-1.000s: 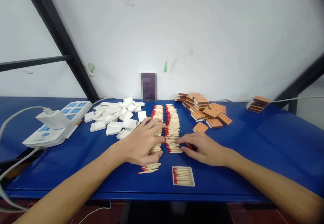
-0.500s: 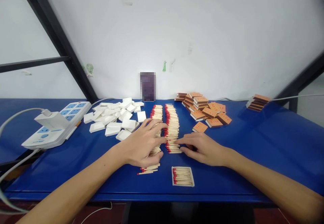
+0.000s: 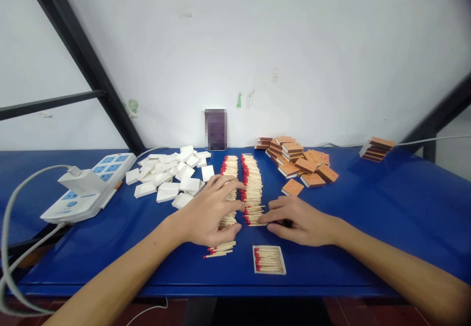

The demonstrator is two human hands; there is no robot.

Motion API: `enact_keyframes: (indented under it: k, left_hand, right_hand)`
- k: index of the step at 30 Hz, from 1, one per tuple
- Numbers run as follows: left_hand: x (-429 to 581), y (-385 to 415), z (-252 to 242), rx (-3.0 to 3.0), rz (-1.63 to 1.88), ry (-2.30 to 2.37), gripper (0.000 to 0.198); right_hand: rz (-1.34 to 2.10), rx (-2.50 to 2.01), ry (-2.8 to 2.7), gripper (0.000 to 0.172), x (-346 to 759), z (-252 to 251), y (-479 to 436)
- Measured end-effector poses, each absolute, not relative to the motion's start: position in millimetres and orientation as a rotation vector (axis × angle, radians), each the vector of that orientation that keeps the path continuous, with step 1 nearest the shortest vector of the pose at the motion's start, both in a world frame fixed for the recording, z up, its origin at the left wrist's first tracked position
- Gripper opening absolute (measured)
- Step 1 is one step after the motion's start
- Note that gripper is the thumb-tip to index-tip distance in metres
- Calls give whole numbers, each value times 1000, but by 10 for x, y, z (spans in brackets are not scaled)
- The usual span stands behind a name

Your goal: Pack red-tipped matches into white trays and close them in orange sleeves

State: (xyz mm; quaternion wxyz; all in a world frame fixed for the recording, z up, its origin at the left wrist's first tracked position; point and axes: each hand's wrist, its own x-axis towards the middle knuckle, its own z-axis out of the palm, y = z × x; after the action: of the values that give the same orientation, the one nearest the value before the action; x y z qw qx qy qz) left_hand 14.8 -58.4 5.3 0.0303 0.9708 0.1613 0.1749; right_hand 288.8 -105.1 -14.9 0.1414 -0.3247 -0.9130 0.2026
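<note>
Two long rows of red-headed matches run away from me on the blue table [image 3: 349,193]. Over the left row [image 3: 230,165] spreads my left hand [image 3: 211,210], its fingers apart and reaching to the heads of the right row [image 3: 253,181]. My right hand [image 3: 303,221] lies at the near end of the right row, with the index fingertip on the matches, the thumb stretched out and the other fingers curled. Nothing shows in its grasp. Closer to me sit a white matchbox tray [image 3: 282,261] filled with matches and a small loose bunch of matches [image 3: 221,251].
White matchbox trays [image 3: 168,191] are heaped at the left. Orange matchbox sleeves [image 3: 293,148] are piled at the back right, with a separate stack [image 3: 377,148] further right. A white power strip [image 3: 114,166] with a charger and cables lies at the left.
The right index finger has shifted slightly toward me, down to the near end of the right row. The left hand stays over its row. The view has shifted a little.
</note>
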Motion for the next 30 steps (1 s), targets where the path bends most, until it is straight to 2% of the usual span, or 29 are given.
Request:
enact_keyframes:
  k: [4,14,30]
  left_hand:
    - [172,-598,19,2968,494,464,21]
    - [204,-625,36,2922,465,459,21]
    - [229,-622,42,2896,412,454,27]
  right_hand:
    - [563,-920,-2674,33,2887,-139,-1077]
    - [522,-912,-2697,28,2879,-138,-1078]
    - [573,-931,-2697,30,2876,-95,-1094]
